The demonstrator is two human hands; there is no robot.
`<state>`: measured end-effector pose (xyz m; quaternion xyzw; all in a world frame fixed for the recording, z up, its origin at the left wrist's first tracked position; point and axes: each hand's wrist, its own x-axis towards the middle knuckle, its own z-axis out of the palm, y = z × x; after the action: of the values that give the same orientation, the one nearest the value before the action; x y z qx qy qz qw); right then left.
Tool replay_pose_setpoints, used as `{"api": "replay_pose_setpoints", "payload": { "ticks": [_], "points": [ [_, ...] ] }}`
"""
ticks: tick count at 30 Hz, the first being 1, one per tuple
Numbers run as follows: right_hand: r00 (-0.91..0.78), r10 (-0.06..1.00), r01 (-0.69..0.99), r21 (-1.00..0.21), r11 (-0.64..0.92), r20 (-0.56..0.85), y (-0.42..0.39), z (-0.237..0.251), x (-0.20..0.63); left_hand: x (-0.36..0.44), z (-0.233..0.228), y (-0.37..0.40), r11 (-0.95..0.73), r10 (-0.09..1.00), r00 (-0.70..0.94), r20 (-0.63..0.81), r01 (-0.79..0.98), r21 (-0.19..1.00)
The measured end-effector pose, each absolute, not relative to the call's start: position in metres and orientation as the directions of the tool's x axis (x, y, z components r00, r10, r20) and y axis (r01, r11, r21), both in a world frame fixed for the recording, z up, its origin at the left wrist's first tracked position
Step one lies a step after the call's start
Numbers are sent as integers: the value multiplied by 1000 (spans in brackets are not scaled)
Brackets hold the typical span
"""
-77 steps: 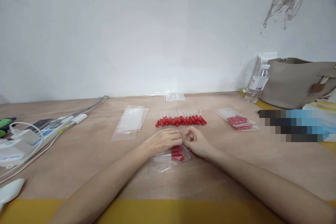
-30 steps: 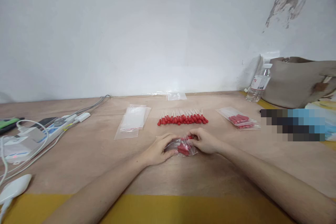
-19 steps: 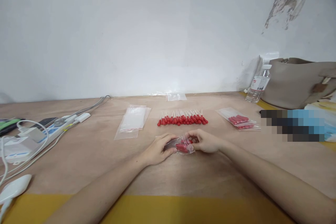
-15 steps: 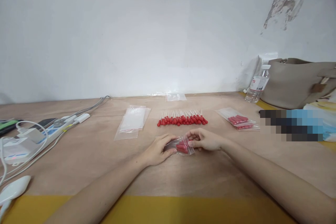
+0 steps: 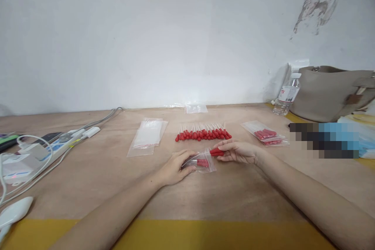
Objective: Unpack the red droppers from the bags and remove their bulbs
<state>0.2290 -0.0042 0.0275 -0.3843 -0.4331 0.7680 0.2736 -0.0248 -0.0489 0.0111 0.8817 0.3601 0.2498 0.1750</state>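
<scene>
Left hand (image 5: 175,166) pins small clear bag (image 5: 202,161) flat mid-worktop, steadying its mouth; right hand (image 5: 238,151) pinches red-tipped sticks (image 5: 217,151), seemingly half inside. Loose row of sticks (image 5: 202,134) lies behind, toward the far edge.

Both forearms are bare from the lower frame edge to the wrist; no sleeve is in view. The left hand (image 5: 175,166) and the right hand (image 5: 238,151) are ungloved. Fingers are slender, with short nails.
</scene>
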Motion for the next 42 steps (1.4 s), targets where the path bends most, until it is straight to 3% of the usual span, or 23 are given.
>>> {"api": "replay_pose_setpoints", "payload": {
  "ticks": [5,9,11,14,16,18,25,36,42],
  "points": [
    [-332,901,8,-956,-292,-279,14,46,272,-27,12,-49,-674,730,605,318,562,479],
    [5,998,-7,-998,-57,-57,28,53,308,-27,11,-48,-673,731,604,316,565,478],
    [158,982,125,-989,80,100,32,48,315,-27,11,-48,-672,732,603,316,566,477],
    [258,902,485,-854,190,347,38,31,313,-27,10,-48,-676,729,606,318,563,476],
    [199,854,685,-691,231,482,41,17,309,-27,11,-49,-674,730,605,317,563,479],
    [91,837,782,-559,275,539,43,5,303,-28,11,-49,-671,733,602,317,563,483],
    [-124,848,786,-471,401,516,42,-11,284,-28,11,-49,-678,726,612,313,561,476],
    [-71,889,714,-599,362,453,41,-14,275,-28,12,-50,-675,728,613,307,562,477],
    [12,889,757,-585,292,459,48,-19,277,-27,13,-49,-682,723,614,318,557,474]
  ]
}}
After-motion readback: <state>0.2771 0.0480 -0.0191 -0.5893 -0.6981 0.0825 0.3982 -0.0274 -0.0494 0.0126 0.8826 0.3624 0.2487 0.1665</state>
